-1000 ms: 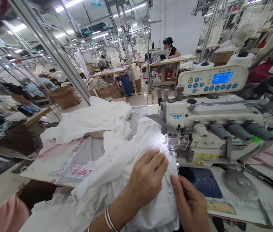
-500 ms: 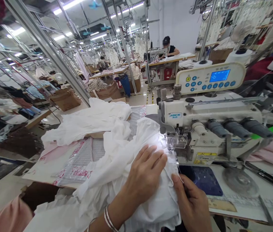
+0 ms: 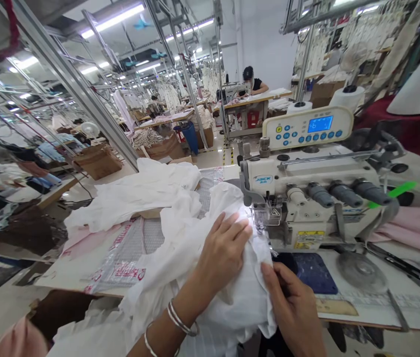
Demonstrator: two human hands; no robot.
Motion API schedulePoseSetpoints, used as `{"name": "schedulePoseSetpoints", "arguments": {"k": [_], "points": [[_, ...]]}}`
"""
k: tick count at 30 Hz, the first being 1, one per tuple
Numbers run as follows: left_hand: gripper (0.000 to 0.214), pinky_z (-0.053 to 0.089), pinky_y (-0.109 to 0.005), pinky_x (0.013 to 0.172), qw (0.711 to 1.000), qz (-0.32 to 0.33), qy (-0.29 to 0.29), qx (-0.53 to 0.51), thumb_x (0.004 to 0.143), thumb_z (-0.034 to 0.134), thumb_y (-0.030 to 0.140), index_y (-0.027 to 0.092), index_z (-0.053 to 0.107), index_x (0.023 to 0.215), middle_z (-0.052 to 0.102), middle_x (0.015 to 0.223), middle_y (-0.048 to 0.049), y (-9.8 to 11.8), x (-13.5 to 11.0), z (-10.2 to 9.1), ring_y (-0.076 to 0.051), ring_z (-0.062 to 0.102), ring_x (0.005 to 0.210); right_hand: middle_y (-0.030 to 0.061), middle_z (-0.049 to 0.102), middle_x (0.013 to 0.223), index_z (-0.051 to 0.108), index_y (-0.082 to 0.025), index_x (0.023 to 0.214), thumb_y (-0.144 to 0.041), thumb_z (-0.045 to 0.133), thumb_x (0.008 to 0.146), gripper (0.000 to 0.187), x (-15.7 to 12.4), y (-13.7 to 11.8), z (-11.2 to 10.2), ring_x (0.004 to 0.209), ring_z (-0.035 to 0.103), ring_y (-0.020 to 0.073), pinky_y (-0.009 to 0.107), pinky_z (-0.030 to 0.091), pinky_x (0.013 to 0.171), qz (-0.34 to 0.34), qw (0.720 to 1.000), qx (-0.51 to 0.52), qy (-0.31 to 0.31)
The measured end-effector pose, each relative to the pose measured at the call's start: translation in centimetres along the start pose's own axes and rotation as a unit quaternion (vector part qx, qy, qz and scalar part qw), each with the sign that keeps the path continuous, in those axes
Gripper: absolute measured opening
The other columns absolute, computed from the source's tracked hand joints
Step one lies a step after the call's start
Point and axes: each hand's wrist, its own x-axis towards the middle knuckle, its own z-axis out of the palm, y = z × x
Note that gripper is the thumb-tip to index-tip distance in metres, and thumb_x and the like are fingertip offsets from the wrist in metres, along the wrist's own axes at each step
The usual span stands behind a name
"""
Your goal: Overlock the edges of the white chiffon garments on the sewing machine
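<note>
A gathered white garment [image 3: 180, 248] spreads over the worktop, and one edge of it lies under the lit needle area of a white sewing machine [image 3: 325, 183] marked JACK. My left hand [image 3: 223, 250] rests flat on this fabric just left of the presser foot, its fingers stretched toward the needle; silver bangles circle the wrist. Nearer to me, my right hand [image 3: 291, 302] pinches the garment's right edge between thumb and fingers. The needle itself is hard to make out behind its clear guard [image 3: 260, 218].
More white fabric [image 3: 131, 188] lies on plastic-covered board at the left. A control panel [image 3: 308, 128] with a blue screen tops the machine, thread cones [image 3: 418, 87] stand behind it. Black tweezers [image 3: 403, 265] lie on the right. A person [image 3: 254, 82] sits at another machine farther back.
The view has swung slightly right, so the machine appears farther left. Both hands stay on the white garment, and its edge by the needle has shifted a little.
</note>
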Motion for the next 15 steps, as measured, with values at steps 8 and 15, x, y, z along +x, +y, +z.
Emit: {"name": "schedulePoseSetpoints", "arguments": {"k": [8,15], "points": [[0.027,0.055,-0.037,0.090,0.998,0.021,0.015,-0.064,0.088,0.038,0.000,0.008,0.062,0.095,0.066,0.095,-0.0095,1.6,0.1,-0.5,-0.020,0.060,0.102,-0.0037,0.051,0.061,0.063,-0.016,0.080,-0.049,0.058,0.086,0.034,-0.2,-0.1,0.2,0.057,0.044,0.0101,0.017,0.036,0.049,0.019,1.000,0.003,0.014],[0.034,0.045,-0.044,0.104,0.987,-0.131,0.057,-0.075,0.093,0.040,0.011,0.016,0.051,0.124,0.056,0.129,-0.0117,-2.3,-2.5,-0.1,-0.022,0.048,0.126,-0.0030,0.056,0.061,0.064,-0.016,0.080,-0.055,0.065,0.079,0.039,0.0,-0.3,0.0,0.055,0.045,0.0091,0.017,0.038,0.049,0.091,0.992,0.081,0.016]]}}
